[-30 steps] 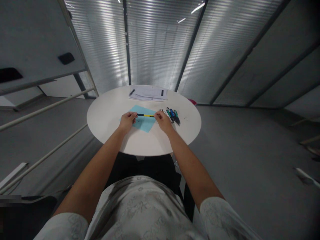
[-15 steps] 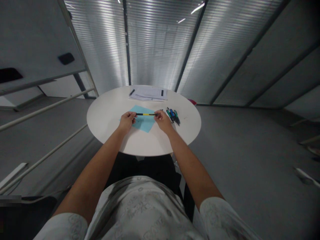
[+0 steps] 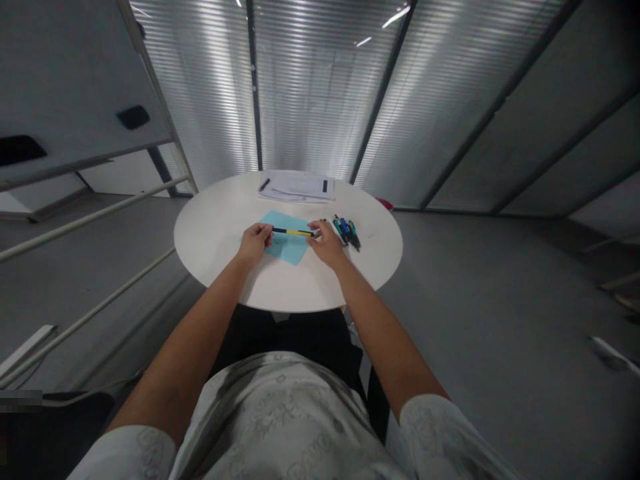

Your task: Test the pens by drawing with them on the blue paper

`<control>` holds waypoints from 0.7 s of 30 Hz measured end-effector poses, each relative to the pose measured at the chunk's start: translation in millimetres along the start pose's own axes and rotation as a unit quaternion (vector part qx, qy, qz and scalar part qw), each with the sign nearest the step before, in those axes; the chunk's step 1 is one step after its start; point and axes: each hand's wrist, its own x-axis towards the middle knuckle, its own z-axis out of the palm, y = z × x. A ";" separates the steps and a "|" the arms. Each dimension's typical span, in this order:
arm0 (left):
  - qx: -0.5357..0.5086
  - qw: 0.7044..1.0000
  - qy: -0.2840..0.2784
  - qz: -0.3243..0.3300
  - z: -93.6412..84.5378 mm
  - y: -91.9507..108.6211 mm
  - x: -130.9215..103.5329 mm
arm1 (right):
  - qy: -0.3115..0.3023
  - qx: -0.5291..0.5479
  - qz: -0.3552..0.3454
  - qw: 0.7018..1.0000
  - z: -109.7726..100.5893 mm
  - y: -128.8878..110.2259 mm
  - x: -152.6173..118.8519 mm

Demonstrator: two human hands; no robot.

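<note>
A black and yellow pen point(image 3: 295, 232) is held nearly level over a light blue sheet of paper point(image 3: 290, 252), its right end slightly lower. Its black left end is pinched by my left hand point(image 3: 255, 243), with thumb and fingers closed. My right hand point(image 3: 326, 244) has its thumb and fingers around the other end, partly hiding the tip. Just right of that hand, several pens point(image 3: 347, 232) with black, blue and green parts lie side by side.
The round white table point(image 3: 215, 227) bears a stack of white papers point(image 3: 296, 185) at its far side, with small dark items on top. Pale metal rails point(image 3: 95, 219) run along the left. Blinds cover the glass wall behind.
The pen's right end has dipped slightly, and more of its yellow part shows. My right fingers have shifted and spread a little around that end. My left hand stays in place.
</note>
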 end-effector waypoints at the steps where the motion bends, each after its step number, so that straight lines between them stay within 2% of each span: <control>1: -0.001 1.000 -0.002 0.000 -0.1 0.2 -0.2 | -0.007 -0.009 0.003 1.000 -0.5 0.2 -0.1; 5: -0.013 1.000 -0.001 -0.003 -0.4 1.1 -0.5 | -0.049 -0.056 0.013 0.997 -1.1 2.3 0.1; 11: -0.013 1.000 0.012 -0.023 0.8 2.4 -0.6 | -0.002 -0.039 -0.008 0.999 2.3 1.7 -1.1; 18: -0.022 0.999 0.019 -0.025 2.7 4.7 -1.7 | -0.062 -0.064 0.016 0.996 -0.5 0.2 0.8; 21: -0.027 0.999 0.024 -0.030 3.5 5.8 -2.4 | -0.045 -0.047 0.004 0.998 0.6 1.4 1.6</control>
